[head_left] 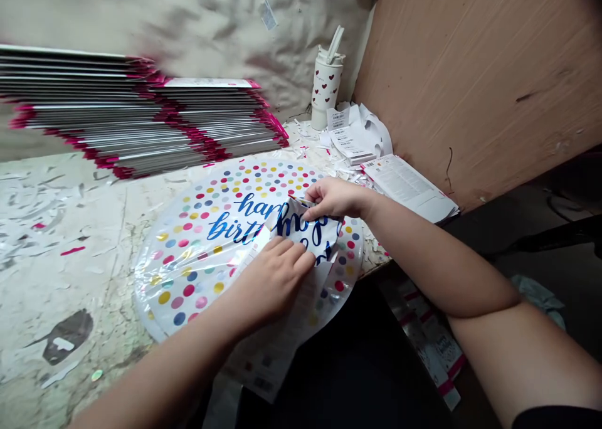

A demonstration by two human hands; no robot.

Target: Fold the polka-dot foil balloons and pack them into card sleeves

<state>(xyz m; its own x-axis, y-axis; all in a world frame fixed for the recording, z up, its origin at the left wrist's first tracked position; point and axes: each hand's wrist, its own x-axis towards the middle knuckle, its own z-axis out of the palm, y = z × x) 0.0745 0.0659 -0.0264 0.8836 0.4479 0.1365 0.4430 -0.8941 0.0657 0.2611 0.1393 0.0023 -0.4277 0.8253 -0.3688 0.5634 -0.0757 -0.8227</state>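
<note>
A large round, flat foil balloon (pixel 188 272) with coloured dots and blue "happy birthday" lettering lies on the table, its near right part reaching past the edge. Above it, my hands work on a folded foil balloon (pixel 324 233) with similar blue lettering. My right hand (pixel 336 198) pinches its upper edge between thumb and fingers. My left hand (pixel 277 275) is closed at its lower left, knuckles up, fingertips partly hidden. Below that hand hangs a white printed packet (pixel 268 369) with small text and a barcode. How far the folded balloon sits inside the packet cannot be made out.
Stacks of pink-edged packets (pixel 155 121) lean along the wall. A white tumbler with hearts (pixel 325 84), label strips (pixel 352 137) and a pile of printed sheets (pixel 409 184) stand at the back right. Paper scraps (pixel 51 216) litter the table. More packets (pixel 435 347) lie below.
</note>
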